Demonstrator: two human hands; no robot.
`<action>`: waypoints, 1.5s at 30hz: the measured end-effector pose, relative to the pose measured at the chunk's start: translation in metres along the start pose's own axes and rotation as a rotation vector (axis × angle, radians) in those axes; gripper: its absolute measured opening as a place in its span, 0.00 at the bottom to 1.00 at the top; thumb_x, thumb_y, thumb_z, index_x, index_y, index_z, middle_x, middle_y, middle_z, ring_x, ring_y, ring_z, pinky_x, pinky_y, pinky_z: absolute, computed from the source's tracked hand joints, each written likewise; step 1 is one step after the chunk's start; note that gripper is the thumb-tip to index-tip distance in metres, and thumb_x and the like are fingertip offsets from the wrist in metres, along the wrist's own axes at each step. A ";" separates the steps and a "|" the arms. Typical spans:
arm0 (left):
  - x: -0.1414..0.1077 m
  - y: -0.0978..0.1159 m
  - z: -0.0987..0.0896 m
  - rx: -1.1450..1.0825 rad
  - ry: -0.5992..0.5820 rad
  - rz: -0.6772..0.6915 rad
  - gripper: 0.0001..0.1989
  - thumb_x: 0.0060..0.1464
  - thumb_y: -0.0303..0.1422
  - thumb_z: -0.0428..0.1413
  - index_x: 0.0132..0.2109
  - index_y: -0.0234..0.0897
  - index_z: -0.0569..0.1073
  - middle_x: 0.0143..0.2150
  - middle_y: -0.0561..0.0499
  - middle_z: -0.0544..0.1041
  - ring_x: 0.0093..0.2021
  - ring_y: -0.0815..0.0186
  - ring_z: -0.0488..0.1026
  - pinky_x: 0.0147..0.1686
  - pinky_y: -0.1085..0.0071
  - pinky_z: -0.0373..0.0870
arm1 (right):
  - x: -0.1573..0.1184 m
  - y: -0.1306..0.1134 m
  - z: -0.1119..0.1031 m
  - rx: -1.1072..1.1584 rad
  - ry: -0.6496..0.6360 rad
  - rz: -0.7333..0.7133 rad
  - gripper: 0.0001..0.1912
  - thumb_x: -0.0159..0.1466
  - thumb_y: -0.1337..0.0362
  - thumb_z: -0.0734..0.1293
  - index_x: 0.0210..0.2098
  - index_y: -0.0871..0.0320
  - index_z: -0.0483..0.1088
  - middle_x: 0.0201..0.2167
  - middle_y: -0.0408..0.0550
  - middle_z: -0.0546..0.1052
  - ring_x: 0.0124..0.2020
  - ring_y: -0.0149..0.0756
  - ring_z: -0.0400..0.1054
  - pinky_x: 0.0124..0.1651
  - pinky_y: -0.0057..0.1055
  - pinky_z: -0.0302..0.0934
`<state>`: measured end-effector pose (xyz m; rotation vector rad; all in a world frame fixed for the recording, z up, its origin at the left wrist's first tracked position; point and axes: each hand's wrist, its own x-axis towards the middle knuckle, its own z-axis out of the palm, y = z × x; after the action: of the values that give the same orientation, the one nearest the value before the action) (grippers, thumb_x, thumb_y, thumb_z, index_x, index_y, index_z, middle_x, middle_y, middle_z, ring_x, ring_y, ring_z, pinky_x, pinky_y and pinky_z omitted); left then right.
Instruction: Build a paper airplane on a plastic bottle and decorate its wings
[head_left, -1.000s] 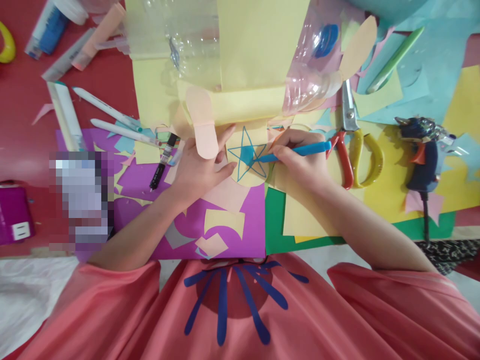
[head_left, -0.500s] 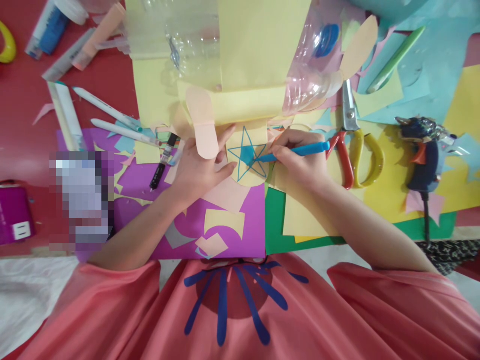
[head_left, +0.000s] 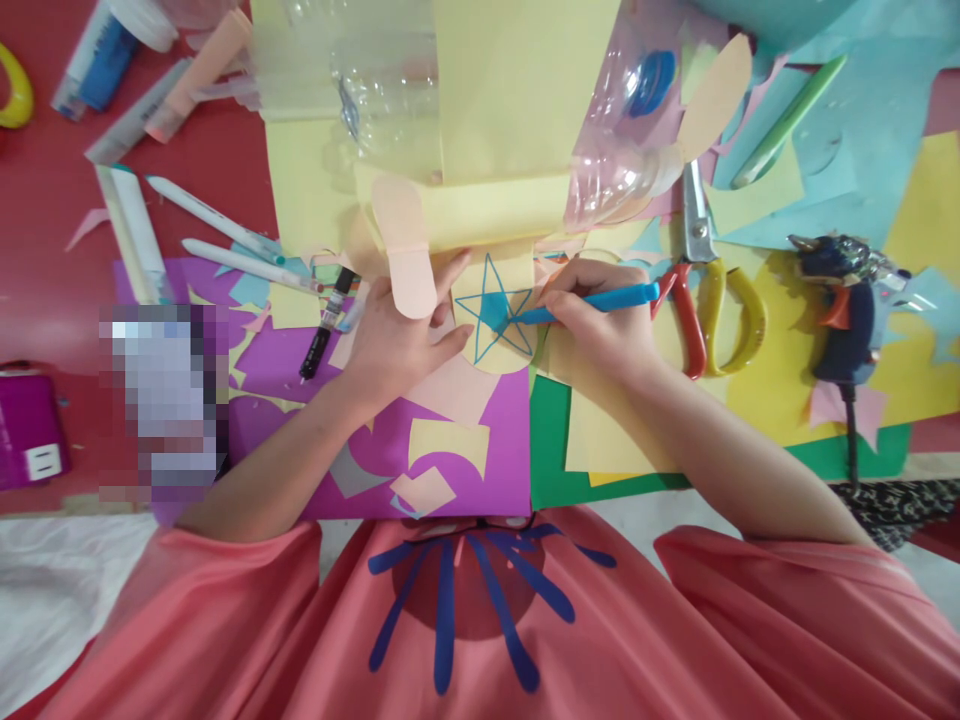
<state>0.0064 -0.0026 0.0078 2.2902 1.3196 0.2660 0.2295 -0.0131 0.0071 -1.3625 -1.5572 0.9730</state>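
A blue felt-tip pen (head_left: pixel 622 298) is gripped in my right hand (head_left: pixel 600 315), its tip touching a star drawn on a pale yellow piece of paper (head_left: pixel 514 265). The star has blue outlines and a filled blue middle. My left hand (head_left: pixel 397 345) lies with fingers apart at the left edge of that piece, index finger and thumb stretched towards it. Across the back of this hand rests a peach paper strip (head_left: pixel 405 245) with rounded ends. Left of my wrist is a black marker (head_left: pixel 326 325).
Scissors (head_left: pixel 697 225) with red and yellow handles lie to the right, near a dark blue glue gun (head_left: pixel 847 330). Clear plastic bottles (head_left: pixel 382 95) stand behind my hands. White pens (head_left: pixel 225 215) and a blurred-out object (head_left: pixel 165 400) are at left. Paper scraps (head_left: pixel 450 445) cover the purple sheet.
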 end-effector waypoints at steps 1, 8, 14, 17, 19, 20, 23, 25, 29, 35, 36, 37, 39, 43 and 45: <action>0.000 0.000 0.000 0.004 -0.001 0.003 0.31 0.60 0.35 0.52 0.68 0.37 0.58 0.31 0.55 0.69 0.34 0.65 0.68 0.51 0.62 0.63 | 0.000 0.000 0.000 -0.007 -0.006 -0.002 0.10 0.51 0.74 0.62 0.17 0.56 0.64 0.17 0.39 0.68 0.22 0.27 0.61 0.27 0.29 0.57; 0.000 -0.002 0.001 0.017 0.003 0.008 0.31 0.60 0.35 0.52 0.69 0.36 0.58 0.31 0.55 0.69 0.35 0.65 0.69 0.50 0.63 0.63 | 0.001 0.000 0.002 0.029 0.056 -0.012 0.10 0.57 0.70 0.62 0.20 0.57 0.63 0.18 0.39 0.67 0.22 0.26 0.60 0.26 0.28 0.56; 0.000 -0.001 0.000 0.010 0.011 0.010 0.30 0.61 0.35 0.52 0.69 0.37 0.58 0.31 0.55 0.70 0.35 0.64 0.69 0.50 0.62 0.63 | 0.000 -0.001 -0.001 -0.008 0.001 -0.013 0.10 0.53 0.74 0.61 0.18 0.57 0.63 0.18 0.40 0.68 0.22 0.28 0.62 0.28 0.30 0.58; 0.000 -0.001 0.000 0.012 0.009 0.010 0.30 0.61 0.34 0.52 0.69 0.39 0.58 0.31 0.55 0.70 0.35 0.65 0.69 0.51 0.63 0.63 | 0.000 0.001 -0.001 -0.019 0.004 -0.027 0.11 0.54 0.75 0.61 0.18 0.57 0.63 0.18 0.40 0.68 0.23 0.28 0.62 0.29 0.30 0.59; -0.001 -0.001 0.000 0.012 0.009 0.009 0.30 0.60 0.34 0.52 0.68 0.40 0.58 0.31 0.55 0.70 0.35 0.65 0.69 0.51 0.63 0.63 | 0.000 0.002 0.000 -0.006 0.031 -0.049 0.11 0.56 0.73 0.62 0.20 0.57 0.63 0.19 0.40 0.67 0.23 0.27 0.62 0.28 0.30 0.58; -0.001 -0.001 0.000 0.010 0.009 0.007 0.30 0.60 0.34 0.52 0.68 0.40 0.58 0.31 0.55 0.71 0.35 0.65 0.70 0.51 0.62 0.63 | 0.000 0.003 0.001 0.003 0.040 -0.054 0.11 0.57 0.73 0.62 0.20 0.57 0.63 0.19 0.40 0.67 0.22 0.27 0.61 0.27 0.30 0.58; -0.001 -0.001 0.000 0.006 0.008 0.000 0.30 0.60 0.34 0.53 0.68 0.39 0.58 0.31 0.55 0.70 0.35 0.65 0.70 0.51 0.63 0.63 | 0.000 0.004 0.001 0.011 0.045 -0.060 0.11 0.58 0.72 0.63 0.20 0.56 0.63 0.19 0.40 0.67 0.22 0.27 0.61 0.26 0.29 0.57; -0.001 -0.001 0.001 0.002 0.002 0.001 0.31 0.60 0.35 0.53 0.68 0.38 0.58 0.31 0.55 0.70 0.35 0.65 0.70 0.52 0.63 0.63 | 0.001 0.003 0.001 -0.011 0.041 -0.076 0.11 0.56 0.73 0.62 0.20 0.56 0.63 0.18 0.40 0.67 0.22 0.27 0.61 0.26 0.29 0.57; 0.000 -0.001 0.001 -0.005 -0.004 -0.002 0.31 0.60 0.35 0.53 0.69 0.37 0.57 0.31 0.55 0.70 0.35 0.65 0.70 0.52 0.63 0.63 | 0.001 0.002 -0.001 -0.025 0.018 -0.067 0.11 0.53 0.75 0.61 0.18 0.57 0.62 0.18 0.40 0.68 0.22 0.27 0.61 0.27 0.30 0.57; 0.001 0.002 -0.002 -0.005 -0.016 -0.019 0.30 0.60 0.35 0.52 0.68 0.36 0.58 0.31 0.54 0.70 0.35 0.64 0.70 0.52 0.61 0.63 | 0.000 0.002 0.001 -0.036 0.044 -0.067 0.10 0.55 0.72 0.60 0.19 0.56 0.62 0.18 0.40 0.68 0.23 0.28 0.62 0.31 0.31 0.60; 0.001 0.002 -0.002 -0.006 -0.016 -0.021 0.30 0.60 0.35 0.52 0.68 0.36 0.59 0.31 0.54 0.71 0.35 0.64 0.70 0.52 0.61 0.63 | 0.000 0.003 0.001 -0.030 0.043 -0.070 0.10 0.55 0.72 0.60 0.19 0.56 0.62 0.18 0.40 0.68 0.23 0.28 0.62 0.31 0.31 0.60; 0.001 0.003 -0.003 -0.007 -0.016 -0.023 0.30 0.60 0.35 0.52 0.68 0.36 0.59 0.31 0.54 0.71 0.36 0.64 0.70 0.52 0.61 0.63 | 0.000 0.003 0.001 -0.021 0.041 -0.073 0.10 0.54 0.72 0.60 0.19 0.56 0.62 0.18 0.40 0.68 0.23 0.28 0.62 0.30 0.31 0.60; 0.001 0.003 -0.003 -0.010 -0.014 -0.025 0.30 0.60 0.35 0.52 0.68 0.36 0.59 0.32 0.54 0.71 0.36 0.64 0.70 0.52 0.62 0.64 | 0.000 0.003 0.002 -0.006 0.021 -0.075 0.10 0.53 0.73 0.60 0.18 0.56 0.63 0.17 0.40 0.68 0.21 0.27 0.61 0.28 0.30 0.58; 0.000 0.001 -0.001 -0.006 -0.009 -0.015 0.30 0.60 0.35 0.52 0.68 0.35 0.59 0.31 0.54 0.70 0.35 0.64 0.69 0.53 0.62 0.64 | -0.001 0.002 0.002 -0.011 0.005 -0.085 0.09 0.52 0.72 0.60 0.17 0.56 0.64 0.16 0.40 0.67 0.20 0.27 0.59 0.25 0.29 0.55; 0.000 0.001 0.000 -0.004 -0.004 -0.011 0.30 0.61 0.35 0.52 0.68 0.35 0.58 0.31 0.55 0.70 0.35 0.65 0.69 0.53 0.61 0.64 | -0.001 0.002 0.002 -0.024 0.031 -0.091 0.10 0.53 0.71 0.60 0.17 0.56 0.63 0.16 0.39 0.67 0.21 0.28 0.60 0.26 0.29 0.57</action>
<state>0.0069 -0.0025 0.0082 2.2778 1.3279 0.2597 0.2286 -0.0139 0.0045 -1.3055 -1.5976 0.8771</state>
